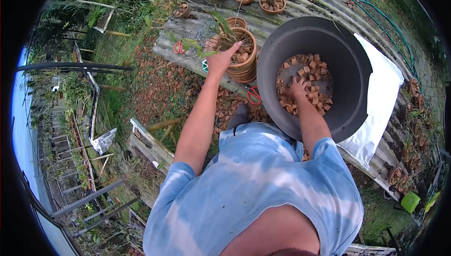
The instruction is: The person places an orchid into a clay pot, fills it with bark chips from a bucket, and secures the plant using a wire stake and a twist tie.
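Observation:
My left hand (221, 58) is closed around a green leafy plant (224, 23) at the rim of a stack of clay pots (244, 71); brown chunks lie in the top pot. Inside the large dark grey tub (347, 82), my right hand (297, 88) reaches down among brown cube-shaped chunks (314, 70). Its fingertips are partly lost among the chunks, so whether it grips any cannot be told. Red-handled scissors (179, 47) lie left of the pots, and another red-handled tool (253, 95) lies between stack and tub.
A corrugated sheet bench (300, 2) carries several potted plants (272, 4) at the back. White sheeting (376, 101) lies under and right of the tub. A green hose (376, 18) runs along the upper right. More small pots (413, 86) line the right edge.

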The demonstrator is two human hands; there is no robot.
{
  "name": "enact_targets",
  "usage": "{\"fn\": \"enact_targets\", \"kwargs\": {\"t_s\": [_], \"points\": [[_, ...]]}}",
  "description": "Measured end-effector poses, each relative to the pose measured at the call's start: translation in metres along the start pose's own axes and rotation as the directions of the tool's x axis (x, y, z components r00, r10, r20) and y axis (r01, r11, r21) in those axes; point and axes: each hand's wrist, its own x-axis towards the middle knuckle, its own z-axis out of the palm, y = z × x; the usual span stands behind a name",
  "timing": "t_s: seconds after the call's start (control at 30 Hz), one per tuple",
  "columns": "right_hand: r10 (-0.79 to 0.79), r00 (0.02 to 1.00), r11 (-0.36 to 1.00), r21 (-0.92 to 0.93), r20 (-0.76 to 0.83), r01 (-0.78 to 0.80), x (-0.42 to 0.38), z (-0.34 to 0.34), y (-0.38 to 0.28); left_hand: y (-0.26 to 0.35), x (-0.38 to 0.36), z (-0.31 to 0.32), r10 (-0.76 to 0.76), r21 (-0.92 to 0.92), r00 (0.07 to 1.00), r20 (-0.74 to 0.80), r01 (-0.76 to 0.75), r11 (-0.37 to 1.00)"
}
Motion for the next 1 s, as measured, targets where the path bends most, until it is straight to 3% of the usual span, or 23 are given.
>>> {"fn": "enact_targets", "kwargs": {"t_s": [0.13, 0.23, 0.27, 0.37, 0.4, 0.5, 0.67, 0.73, 0.87, 1.0], "points": [[0.038, 0.975, 0.995, -0.084, -0.217, -0.057, -0.028, -0.013, 0.006, 0.000, -0.013, 0.007, -0.078, -0.036, 0.997, -0.025, 0.077, 0.996], [0.202, 0.973, 0.974, -0.080, -0.113, -0.212, -0.005, -0.012, 0.025, 0.007, -0.013, 0.011, -0.169, -0.085, 0.986, -0.015, 0.167, 0.982], [0.194, 0.973, 0.976, -0.072, -0.124, -0.203, -0.001, -0.008, 0.030, -0.015, -0.003, 0.012, 0.053, -0.069, 0.998, -0.037, -0.056, 0.996], [0.166, 0.979, 0.982, -0.074, -0.118, -0.176, 0.010, 0.006, 0.028, -0.007, -0.006, 0.014, -0.009, -0.040, 0.998, -0.056, 0.007, 0.999], [0.098, 0.983, 0.990, -0.086, -0.157, -0.112, -0.018, -0.002, 0.023, -0.001, -0.008, 0.014, -0.058, -0.003, 0.997, -0.047, 0.058, 0.998], [-0.051, 0.996, 0.998, -0.026, -0.073, 0.049, -0.002, 0.019, 0.022, -0.005, -0.006, 0.014, 0.066, 0.044, 0.995, -0.068, -0.064, 0.997], [-0.287, 0.955, 0.957, -0.062, -0.075, 0.283, -0.011, 0.018, 0.023, -0.009, -0.009, 0.011, -0.038, -0.026, 0.998, -0.042, 0.037, 0.999], [-0.278, 0.960, 0.959, -0.065, -0.008, 0.277, -0.003, 0.019, 0.020, -0.022, -0.003, 0.008, 0.016, 0.045, 0.999, -0.046, -0.013, 0.999], [-0.235, 0.965, 0.971, -0.023, 0.116, 0.239, 0.002, 0.017, 0.008, -0.017, -0.004, 0.001, -0.043, 0.023, 0.999, -0.032, 0.044, 0.999], [-0.203, 0.967, 0.976, -0.051, 0.153, 0.212, -0.006, 0.016, -0.012, -0.024, 0.000, -0.005, 0.102, 0.242, 0.994, -0.031, -0.092, 0.966]]}}
